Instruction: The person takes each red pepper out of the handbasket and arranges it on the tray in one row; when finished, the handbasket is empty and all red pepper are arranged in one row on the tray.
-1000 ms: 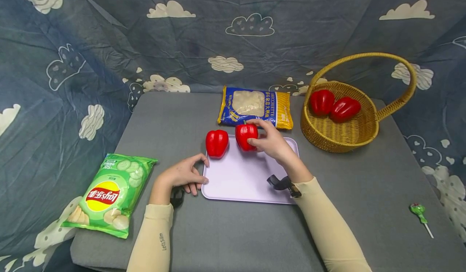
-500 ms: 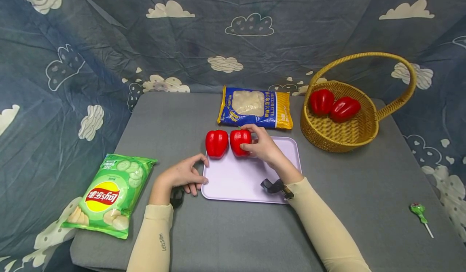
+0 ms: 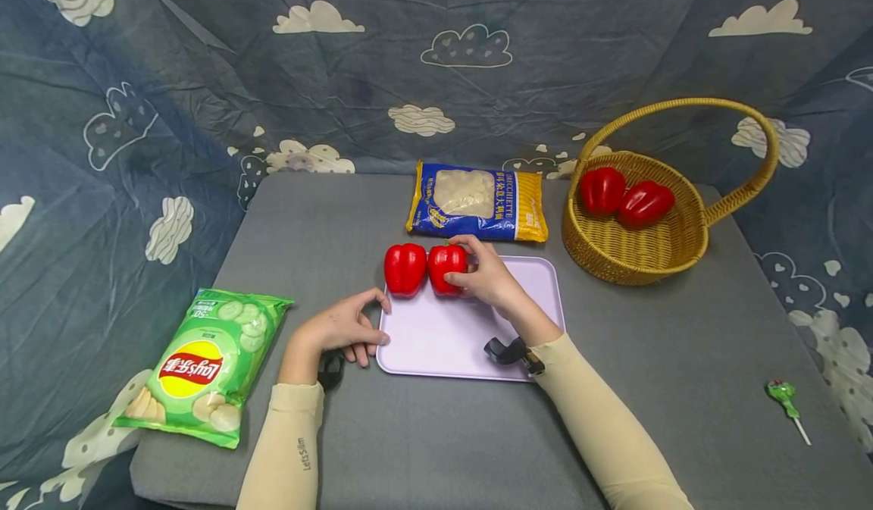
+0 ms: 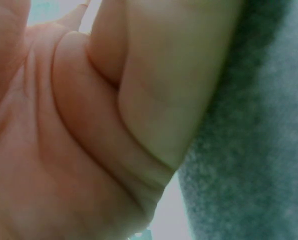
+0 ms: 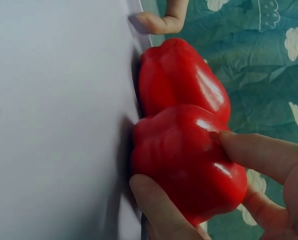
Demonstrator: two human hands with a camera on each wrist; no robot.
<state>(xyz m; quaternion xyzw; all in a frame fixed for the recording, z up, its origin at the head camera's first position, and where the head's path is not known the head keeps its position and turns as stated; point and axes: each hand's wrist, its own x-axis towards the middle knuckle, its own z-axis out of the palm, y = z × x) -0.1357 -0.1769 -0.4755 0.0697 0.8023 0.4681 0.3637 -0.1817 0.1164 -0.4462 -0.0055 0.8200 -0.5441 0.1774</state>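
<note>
My right hand (image 3: pixel 487 276) holds a red bell pepper (image 3: pixel 443 260) between thumb and fingers at the back of the pale purple tray (image 3: pixel 450 343). In the right wrist view this bell pepper (image 5: pixel 184 160) touches a second red bell pepper (image 5: pixel 179 80) beside it. That second bell pepper (image 3: pixel 405 270) stands upright in the tray's back left corner. At the tray's left edge, my left hand (image 3: pixel 344 322) has its thumb and index fingertip on the rim, the other fingers curled below. Its palm (image 4: pixel 53 160) fills much of the left wrist view, hiding the contact.
A wicker basket (image 3: pixel 630 256) with a tall handle and two red bell peppers (image 3: pixel 624 198) stands at the back right. Behind the tray lies a blue and yellow pasta bag (image 3: pixel 477 201). A green chip bag (image 3: pixel 204 366) lies left, a lollipop (image 3: pixel 784 400) far right.
My right hand has moved the bell pepper left and slightly nearer, up against the other bell pepper on the tray. The left hand has stayed at the tray's edge.
</note>
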